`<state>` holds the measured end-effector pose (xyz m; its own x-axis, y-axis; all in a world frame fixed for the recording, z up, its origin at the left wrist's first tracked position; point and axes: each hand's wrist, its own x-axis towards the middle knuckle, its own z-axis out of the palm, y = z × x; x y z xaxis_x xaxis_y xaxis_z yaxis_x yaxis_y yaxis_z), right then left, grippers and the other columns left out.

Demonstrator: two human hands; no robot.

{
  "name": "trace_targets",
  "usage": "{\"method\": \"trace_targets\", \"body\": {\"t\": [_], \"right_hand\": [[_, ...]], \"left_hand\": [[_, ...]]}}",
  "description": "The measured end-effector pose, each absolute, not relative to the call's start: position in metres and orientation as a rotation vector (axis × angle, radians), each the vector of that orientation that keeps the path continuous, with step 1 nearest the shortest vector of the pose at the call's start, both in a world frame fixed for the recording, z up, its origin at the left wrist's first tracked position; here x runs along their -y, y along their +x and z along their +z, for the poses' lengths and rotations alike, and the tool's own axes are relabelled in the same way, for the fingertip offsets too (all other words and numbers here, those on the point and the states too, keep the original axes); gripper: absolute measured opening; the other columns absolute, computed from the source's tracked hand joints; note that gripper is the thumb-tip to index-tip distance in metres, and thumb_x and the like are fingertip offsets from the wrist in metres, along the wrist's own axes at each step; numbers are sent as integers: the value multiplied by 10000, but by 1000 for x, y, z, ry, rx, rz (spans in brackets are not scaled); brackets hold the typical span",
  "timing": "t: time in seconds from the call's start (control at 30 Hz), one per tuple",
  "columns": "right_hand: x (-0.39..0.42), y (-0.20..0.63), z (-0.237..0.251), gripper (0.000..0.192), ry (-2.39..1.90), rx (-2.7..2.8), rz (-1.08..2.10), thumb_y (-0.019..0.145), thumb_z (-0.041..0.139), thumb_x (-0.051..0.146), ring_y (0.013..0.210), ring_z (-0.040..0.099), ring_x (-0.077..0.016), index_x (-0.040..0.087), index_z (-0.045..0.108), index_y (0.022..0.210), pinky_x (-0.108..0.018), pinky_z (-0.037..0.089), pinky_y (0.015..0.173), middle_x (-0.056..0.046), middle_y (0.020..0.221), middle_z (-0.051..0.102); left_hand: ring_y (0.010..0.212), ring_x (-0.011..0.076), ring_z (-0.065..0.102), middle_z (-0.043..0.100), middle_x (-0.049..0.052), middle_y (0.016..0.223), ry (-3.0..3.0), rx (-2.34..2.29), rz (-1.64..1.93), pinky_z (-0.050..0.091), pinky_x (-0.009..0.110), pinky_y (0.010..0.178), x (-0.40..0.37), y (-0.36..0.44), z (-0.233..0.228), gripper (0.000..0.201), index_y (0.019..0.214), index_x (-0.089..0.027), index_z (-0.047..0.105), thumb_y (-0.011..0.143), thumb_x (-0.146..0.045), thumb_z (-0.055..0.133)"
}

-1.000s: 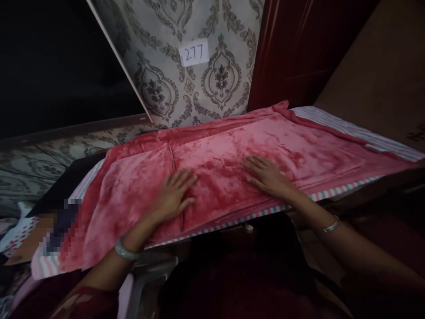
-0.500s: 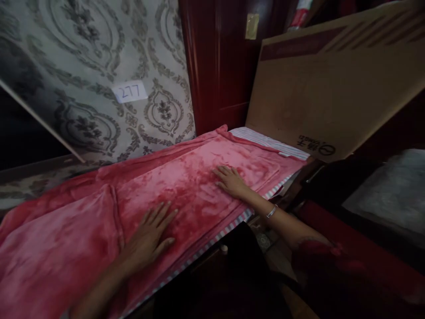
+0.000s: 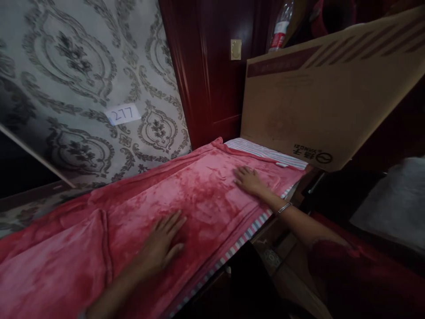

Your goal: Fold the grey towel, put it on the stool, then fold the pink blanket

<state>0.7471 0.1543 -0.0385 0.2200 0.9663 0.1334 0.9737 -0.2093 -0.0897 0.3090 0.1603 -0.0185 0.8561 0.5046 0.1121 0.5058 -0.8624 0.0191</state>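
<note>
Left hand flat, grip released, on pink blanket spread over striped tabletop, right hand likewise open near far end, blanket's left part cut off, foreground dim

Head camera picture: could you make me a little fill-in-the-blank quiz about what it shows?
1. Both hands lie flat, palms down, on a pink plush ____.
2. The slip of paper on the patterned wallpaper reads ____.
3. The right hand has a bangle on its ____.
4. Behind the striped sheet leans a big ____ box.

Missing words: blanket; 277; wrist; cardboard
</note>
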Motion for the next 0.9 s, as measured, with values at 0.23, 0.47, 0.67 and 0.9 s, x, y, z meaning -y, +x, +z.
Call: {"method": "trace_targets", "body": {"t": [0.23, 0.47, 0.67, 0.9], "right_hand": [[-177, 735, -47, 618, -2299, 1917, 30, 1039, 323, 475, 1549, 170, -314, 245, 294, 1612, -622, 209, 1197, -90, 1684, 204], [-210, 728, -34, 547, -2261, 1850, -43, 1046, 288, 404, 1479, 333, -315, 168, 494, 1495, -576, 234, 1190, -167, 1566, 441], [-293, 682, -22, 603, -2042, 2101, 49, 1045, 294, 495, 1555, 157, -275, 281, 312, 1609, -542, 154, 1229, -66, 1680, 236], [-339, 729, -40, 584, -2167, 2017, 100, 1047, 268, 484, 1557, 156, -264, 298, 342, 1596, -560, 132, 1233, -36, 1686, 209]], "left_hand": [[1515, 423, 267, 335, 154, 1642, -2754, 1392, -212, 247, 695, 1169, -228, 347, -28, 674, 1573, -261, 389, 964, -530, 492], [1526, 421, 236, 308, 129, 1655, -2715, 1414, -235, 227, 699, 1172, -224, 343, -42, 679, 1583, -262, 365, 965, -515, 487], [1530, 402, 239, 319, 92, 1655, -2684, 1429, -212, 250, 676, 1178, -225, 341, -43, 662, 1576, -290, 369, 960, -495, 500], [1536, 392, 234, 312, 46, 1659, -2678, 1411, -233, 279, 678, 1174, -225, 337, -50, 657, 1573, -346, 356, 951, -497, 503]]}}
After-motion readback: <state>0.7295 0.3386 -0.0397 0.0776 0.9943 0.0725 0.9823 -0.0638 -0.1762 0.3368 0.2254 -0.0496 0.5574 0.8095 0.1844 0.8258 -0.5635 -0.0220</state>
